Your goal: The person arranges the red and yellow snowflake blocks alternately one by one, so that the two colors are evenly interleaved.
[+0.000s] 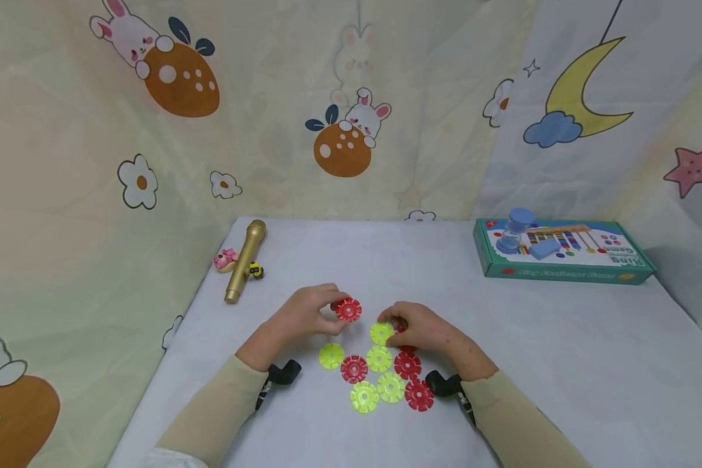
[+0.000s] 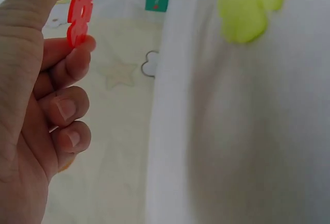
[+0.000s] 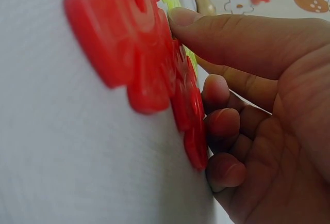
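Observation:
My left hand (image 1: 307,311) pinches a red notched plastic disc (image 1: 348,310) between thumb and fingers, held up off the table; the left wrist view shows this disc (image 2: 81,12) edge-on. To its right, my right hand (image 1: 426,328) pinches a yellow-green notched disc (image 1: 381,333) by its edges. Below the hands on the white cloth lie several more discs, among them a yellow-green one (image 1: 331,356) off to the left, a red one (image 1: 354,368) and another red one (image 1: 418,395). A further red disc (image 1: 407,349) is partly hidden under my right hand.
A gold microphone (image 1: 246,261) lies at the back left, with a pink figure (image 1: 225,259) and a small yellow-black bee toy (image 1: 256,270) beside it. At the back right is a green game box (image 1: 564,273), bearing a blue-capped clear container (image 1: 517,227) and a blue block (image 1: 545,248).

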A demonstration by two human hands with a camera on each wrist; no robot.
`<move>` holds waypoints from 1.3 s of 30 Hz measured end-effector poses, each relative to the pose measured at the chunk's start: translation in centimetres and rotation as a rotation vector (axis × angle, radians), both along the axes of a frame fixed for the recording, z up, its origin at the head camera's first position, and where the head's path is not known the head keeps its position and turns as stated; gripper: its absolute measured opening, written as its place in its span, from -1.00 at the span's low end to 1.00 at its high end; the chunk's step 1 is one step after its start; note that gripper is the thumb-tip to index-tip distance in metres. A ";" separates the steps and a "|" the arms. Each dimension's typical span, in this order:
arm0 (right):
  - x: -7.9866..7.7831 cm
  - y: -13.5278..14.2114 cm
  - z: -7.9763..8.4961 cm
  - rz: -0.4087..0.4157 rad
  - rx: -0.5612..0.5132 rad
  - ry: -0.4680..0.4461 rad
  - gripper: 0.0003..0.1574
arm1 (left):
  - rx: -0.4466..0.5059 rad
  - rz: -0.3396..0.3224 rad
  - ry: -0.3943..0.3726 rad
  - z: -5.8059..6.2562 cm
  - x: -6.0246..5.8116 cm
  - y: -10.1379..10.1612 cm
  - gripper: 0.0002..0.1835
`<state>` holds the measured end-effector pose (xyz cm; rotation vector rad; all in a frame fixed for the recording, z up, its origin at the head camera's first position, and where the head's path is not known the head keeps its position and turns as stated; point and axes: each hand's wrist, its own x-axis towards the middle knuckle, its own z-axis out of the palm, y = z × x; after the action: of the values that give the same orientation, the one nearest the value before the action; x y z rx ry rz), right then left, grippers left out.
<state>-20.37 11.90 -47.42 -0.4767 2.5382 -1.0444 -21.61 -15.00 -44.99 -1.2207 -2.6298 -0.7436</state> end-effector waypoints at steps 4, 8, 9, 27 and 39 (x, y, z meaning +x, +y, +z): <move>-0.2 -0.1 0.0 0.012 -0.007 0.004 -0.49 | 0.061 0.026 0.029 0.5 -0.5 -1.6 -0.58; -0.4 -0.1 -0.1 0.023 0.002 0.015 -0.50 | 0.065 0.111 0.030 0.5 -0.6 -3.9 -0.55; -0.4 -0.1 -0.1 0.023 0.005 0.016 -0.50 | 0.064 0.130 0.035 0.5 -0.7 -4.5 -0.55; -0.1 0.2 -0.6 0.049 -0.009 0.019 -0.52 | -0.196 0.442 -0.192 -1.4 -1.5 -11.3 -0.51; 0.0 0.2 0.1 0.025 0.029 0.029 -0.45 | -0.167 0.456 -0.367 -2.3 -1.3 -11.5 -0.41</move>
<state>-20.34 12.09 -47.30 -0.5187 2.5624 -0.9979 -22.95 -26.50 -47.31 -0.5009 -3.1515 -0.7264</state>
